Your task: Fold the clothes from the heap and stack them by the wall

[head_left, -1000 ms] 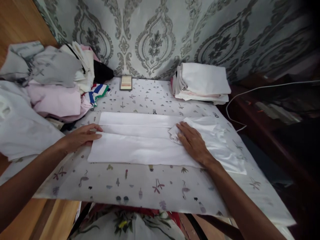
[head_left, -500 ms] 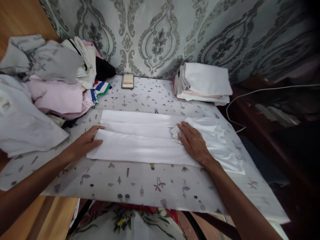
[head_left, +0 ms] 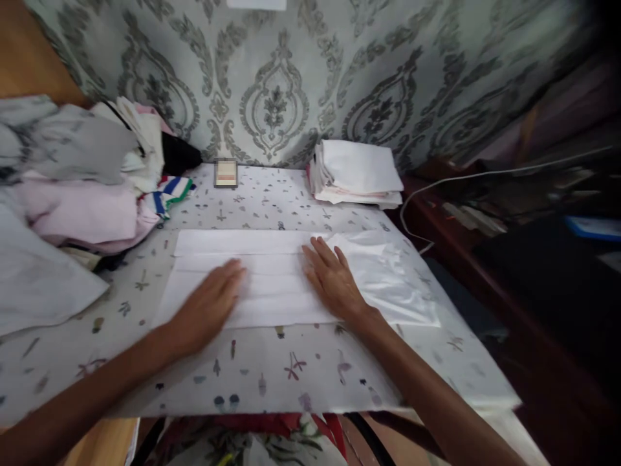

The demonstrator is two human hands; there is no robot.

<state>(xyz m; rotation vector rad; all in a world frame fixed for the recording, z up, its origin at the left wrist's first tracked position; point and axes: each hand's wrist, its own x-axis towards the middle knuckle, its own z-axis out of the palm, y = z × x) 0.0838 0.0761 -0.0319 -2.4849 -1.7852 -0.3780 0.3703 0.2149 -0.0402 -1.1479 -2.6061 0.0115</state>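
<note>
A white garment [head_left: 276,294] lies folded in long flat strips across the patterned tablecloth [head_left: 262,382], its right end looser and wrinkled. My left hand [head_left: 211,304], slightly blurred, rests flat on or just over the left part of the cloth, fingers stretched out and holding nothing. On the garment's right half lies my right hand [head_left: 332,275], palm down with the fingers spread, beside the wrinkled part.
A heap of unfolded clothes [head_left: 77,213] covers the table's left side. At the back are a small square object [head_left: 226,173] and a stack of folded clothes [head_left: 358,169]. A white cable [head_left: 466,176] runs over dark furniture at the right.
My left hand has left the garment's left edge and moved right onto its surface, opening out. My right hand's fingers have spread more. The view has shifted, and the strips lie closer together.
</note>
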